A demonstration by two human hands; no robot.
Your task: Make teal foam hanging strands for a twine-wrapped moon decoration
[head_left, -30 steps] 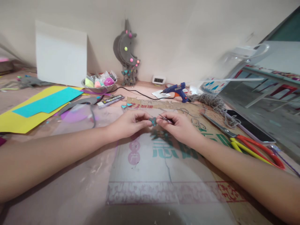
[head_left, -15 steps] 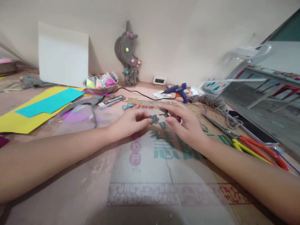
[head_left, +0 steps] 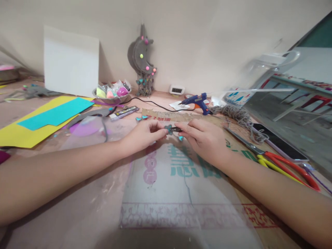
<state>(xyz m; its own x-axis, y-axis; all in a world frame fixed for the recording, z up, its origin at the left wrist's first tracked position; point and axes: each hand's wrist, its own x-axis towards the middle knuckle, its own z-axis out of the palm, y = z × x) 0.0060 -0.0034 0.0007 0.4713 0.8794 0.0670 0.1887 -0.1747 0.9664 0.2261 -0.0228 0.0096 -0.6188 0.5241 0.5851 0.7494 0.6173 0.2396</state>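
Down has come the right hand (head_left: 204, 138). Its fingers were spread a moment ago, and now they are pinched shut on a small dark bit (head_left: 175, 129), too tiny to tell what it is. Both arms lie over the flat cardboard (head_left: 181, 193). The left hand (head_left: 145, 135) holds a teal flower (head_left: 169, 129) tight between its fingertips, just above the cardboard, and the flower touches the dark bit. A teal scrap (head_left: 181, 138) lies just under them. Red and yellow scissors (head_left: 259, 155) rest to the right. Farther back are a blue glue gun (head_left: 197, 101), a bowl (head_left: 111, 99) of bright things, and a grey moon (head_left: 142, 58) at the wall.
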